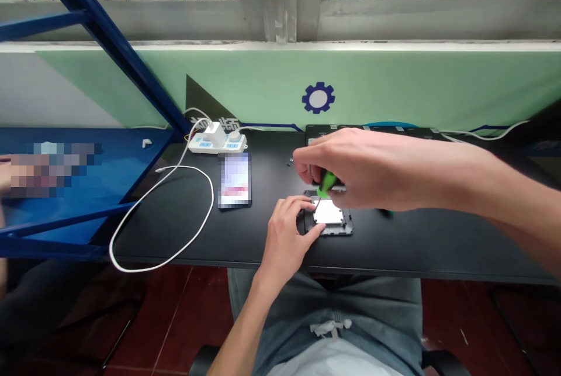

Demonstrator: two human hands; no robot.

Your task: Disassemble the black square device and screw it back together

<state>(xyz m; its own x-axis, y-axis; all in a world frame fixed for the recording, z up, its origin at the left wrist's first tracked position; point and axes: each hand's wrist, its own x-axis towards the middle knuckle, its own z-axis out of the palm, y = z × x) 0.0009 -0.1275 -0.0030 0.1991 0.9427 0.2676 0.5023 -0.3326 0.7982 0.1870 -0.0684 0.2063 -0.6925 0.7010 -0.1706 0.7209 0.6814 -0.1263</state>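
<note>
My right hand (350, 159) is closed round a green and black screwdriver (326, 182), its thin shaft slanting down to the left. The tip meets the left side of a white plate (328, 212), which sits inside a flat black device casing (346, 230) on the table. My left hand (289, 233) grips the casing's left side, with the fingers at its upper edge and the thumb on the lower part. Tiny dark bits, perhaps screws (290, 161), lie beyond the left fingers. What kind of device this is, I cannot make out.
On the black table (272, 253), a phone (235, 180) with a blurred screen lies left of my hands. Behind it stands a white power strip (217, 142) with a looping white cable (213, 200). A dark long object (322, 130) rests along the wall. Another person's hand shows far left.
</note>
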